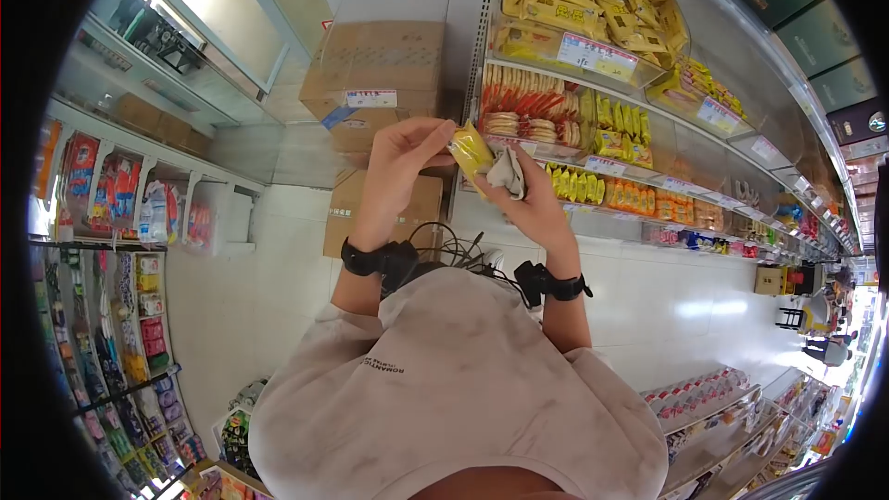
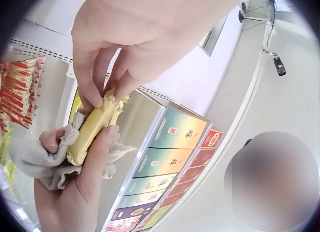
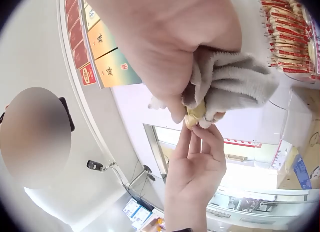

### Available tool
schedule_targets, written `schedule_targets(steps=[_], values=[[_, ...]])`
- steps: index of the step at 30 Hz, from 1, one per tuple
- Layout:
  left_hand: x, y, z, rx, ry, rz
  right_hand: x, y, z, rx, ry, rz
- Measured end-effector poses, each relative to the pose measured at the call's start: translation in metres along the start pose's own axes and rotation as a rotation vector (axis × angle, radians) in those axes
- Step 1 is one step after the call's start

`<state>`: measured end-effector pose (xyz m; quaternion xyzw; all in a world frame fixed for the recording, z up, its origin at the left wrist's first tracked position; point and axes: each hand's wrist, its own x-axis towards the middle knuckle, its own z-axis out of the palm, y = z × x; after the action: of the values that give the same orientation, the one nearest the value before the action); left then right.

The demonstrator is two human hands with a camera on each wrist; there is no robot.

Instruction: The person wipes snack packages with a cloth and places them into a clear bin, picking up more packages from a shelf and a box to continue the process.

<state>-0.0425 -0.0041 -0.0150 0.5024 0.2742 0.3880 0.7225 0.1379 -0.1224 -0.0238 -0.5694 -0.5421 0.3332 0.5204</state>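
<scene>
Pinching one end of a yellow packet [image 1: 470,152] with the left hand [image 1: 407,150], gripping its other end and a bunched grey cloth [image 1: 507,172] in the right hand [image 1: 537,208], apparently for steadiness, near packaged snacks [image 1: 622,146] beyond the right-hand grip.

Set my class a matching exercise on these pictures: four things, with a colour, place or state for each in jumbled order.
1. Yellow packet
2. Grey cloth
3. Left wristband
4. Upper cardboard box

A. Brown
B. Bunched in the right hand
C. Held by the left hand and right hand together
D. Black

Pairs: 1-C; 2-B; 3-D; 4-A
</scene>
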Motion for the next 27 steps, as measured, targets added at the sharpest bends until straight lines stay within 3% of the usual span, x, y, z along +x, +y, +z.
schedule_targets(steps=[5,8,11,14,16,20,23,26,27], values=[[0.0,-0.008,-0.001,-0.008,0.051,0.023,-0.004,-0.007,-0.011,0.057,-0.033,0.024],[0.001,-0.008,0.011,-0.065,0.108,0.048,-0.002,-0.009,-0.015,0.065,-0.006,0.232],[0.002,-0.012,0.015,-0.166,0.085,0.002,-0.009,-0.006,-0.018,0.129,0.02,0.196],[0.003,-0.014,0.017,-0.284,0.025,-0.064,-0.017,0.008,-0.015,0.091,0.113,-0.049],[0.003,-0.016,0.021,-0.368,0.016,-0.106,-0.02,0.006,-0.014,0.178,0.145,-0.06],[0.004,-0.025,0.026,-0.191,0.076,0.001,-0.019,0.016,-0.02,0.13,0.145,-0.14],[0.005,-0.019,0.039,-0.047,0.15,0.156,-0.02,0.009,-0.018,0.31,0.292,0.141],[0.005,-0.02,0.045,0.023,0.222,0.251,-0.017,-0.004,-0.013,0.345,0.399,0.196],[0.006,-0.02,0.044,0.052,0.237,0.246,-0.016,-0.006,-0.012,0.257,0.308,0.232]])
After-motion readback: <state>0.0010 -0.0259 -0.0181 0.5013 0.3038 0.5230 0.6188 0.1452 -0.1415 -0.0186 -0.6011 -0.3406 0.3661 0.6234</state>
